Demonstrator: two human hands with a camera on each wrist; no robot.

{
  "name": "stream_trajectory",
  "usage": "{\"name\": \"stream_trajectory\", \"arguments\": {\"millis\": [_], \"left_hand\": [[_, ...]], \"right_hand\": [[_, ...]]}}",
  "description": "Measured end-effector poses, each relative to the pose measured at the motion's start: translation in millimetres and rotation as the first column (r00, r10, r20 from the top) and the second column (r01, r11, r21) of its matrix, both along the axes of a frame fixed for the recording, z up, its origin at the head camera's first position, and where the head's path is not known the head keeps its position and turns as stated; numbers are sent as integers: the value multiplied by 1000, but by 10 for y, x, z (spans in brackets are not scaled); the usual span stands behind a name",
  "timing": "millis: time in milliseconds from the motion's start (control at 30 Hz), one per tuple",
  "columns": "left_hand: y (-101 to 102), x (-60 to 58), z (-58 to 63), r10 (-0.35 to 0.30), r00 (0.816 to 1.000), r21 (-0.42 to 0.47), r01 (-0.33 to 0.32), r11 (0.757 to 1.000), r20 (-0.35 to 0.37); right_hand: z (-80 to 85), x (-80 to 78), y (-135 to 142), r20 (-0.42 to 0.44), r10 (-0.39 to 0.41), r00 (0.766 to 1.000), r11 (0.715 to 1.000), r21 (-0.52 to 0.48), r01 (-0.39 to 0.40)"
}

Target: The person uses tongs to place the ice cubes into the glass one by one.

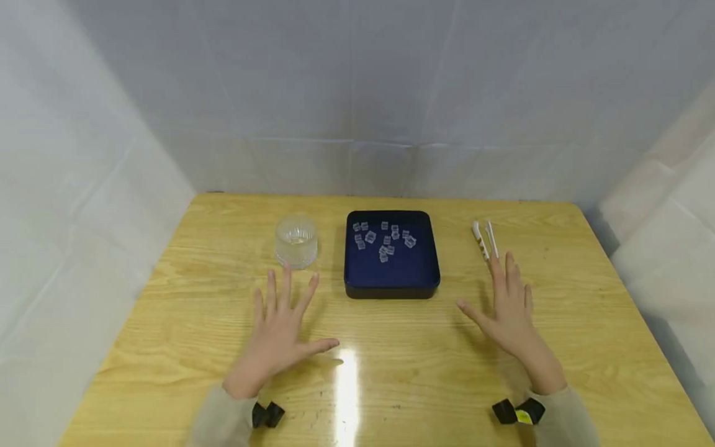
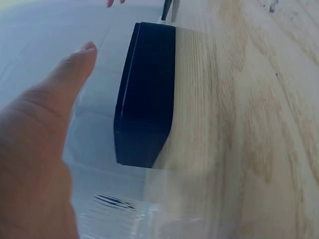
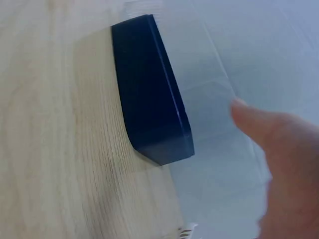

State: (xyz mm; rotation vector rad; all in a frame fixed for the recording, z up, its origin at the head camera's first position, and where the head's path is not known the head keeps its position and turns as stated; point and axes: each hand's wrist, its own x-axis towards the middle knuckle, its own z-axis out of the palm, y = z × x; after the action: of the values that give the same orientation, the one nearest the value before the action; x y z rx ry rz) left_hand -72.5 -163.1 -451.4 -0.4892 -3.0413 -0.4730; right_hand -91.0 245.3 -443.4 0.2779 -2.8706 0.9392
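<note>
only the head view looks down into the dark blue tray (image 1: 392, 277), where small clear cubes (image 1: 371, 237) lie scattered; the wrist views show its dark outer walls side-on. the left wrist view also catches the glass (image 1: 296, 245) low in its frame.

the left hand (image 1: 276, 335) has its fingers spread, holding nothing, near the glass. the right hand (image 1: 509, 316) has its fingers stretched out, grasping nothing; whether the index fingertip touches the white tongs (image 1: 492, 239) cannot be told.

strips of worktop (image 1: 413, 385) separate the tray from the glass and the tongs, with a wider stretch toward the person. the worktop is grained wood, its far edge against creased sheeting (image 1: 357, 93). the glass is squat and ribbed, the tray square with rounded corners.
</note>
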Motion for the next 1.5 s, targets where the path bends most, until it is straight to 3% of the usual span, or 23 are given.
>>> {"name": "stream_trajectory", "arguments": {"millis": [100, 233, 367, 467, 567, 733, 833, 933, 1033, 1100, 1267, 1500], "left_hand": [[-23, -96, -31, 31, 998, 159, -38, 987, 50], [-65, -233, -87, 80, 994, 341, -102, 934, 79], [-119, -404, -187, 137, 990, 485, -139, 863, 40], [-149, -548, -283, 195, 981, 586, -169, 792, 20], [-158, -693, -377, 264, 964, 641, -202, 740, -1], [-135, -915, -522, 366, 930, 677, -259, 689, -17], [-114, -1009, -577, 398, 917, 727, -290, 622, 25], [-113, -1081, -615, 402, 913, 785, -298, 543, 70], [-142, -1144, -639, 382, 920, 824, -284, 491, 89], [-171, -1170, -641, 353, 930, 830, -278, 484, 105], [-212, -1191, -613, 314, 939, 815, -288, 503, 138], [-193, -1179, -625, 354, 928, 822, -288, 490, 114]], "right_hand": [[-63, -166, 20, -50, -71, 996, 986, -155, 62], [-200, -339, 26, -21, -175, 984, 938, -309, 160], [-357, -466, 8, 15, -290, 957, 879, -391, 272], [-468, -560, 2, 39, -354, 934, 834, -438, 334], [-554, -656, 10, 73, -393, 917, 790, -483, 377], [-606, -768, 67, 94, -436, 895, 728, -548, 412], [-618, -794, 116, 82, -447, 891, 715, -566, 411], [-635, -771, 147, 126, -443, 887, 720, -540, 436], [-659, -749, 161, 177, -425, 888, 742, -493, 454], [-673, -754, 162, 177, -423, 889, 762, -461, 454], [-673, -791, 165, 122, -437, 891, 801, -398, 447], [-658, -819, 187, 67, -439, 896, 837, -333, 435]]}}
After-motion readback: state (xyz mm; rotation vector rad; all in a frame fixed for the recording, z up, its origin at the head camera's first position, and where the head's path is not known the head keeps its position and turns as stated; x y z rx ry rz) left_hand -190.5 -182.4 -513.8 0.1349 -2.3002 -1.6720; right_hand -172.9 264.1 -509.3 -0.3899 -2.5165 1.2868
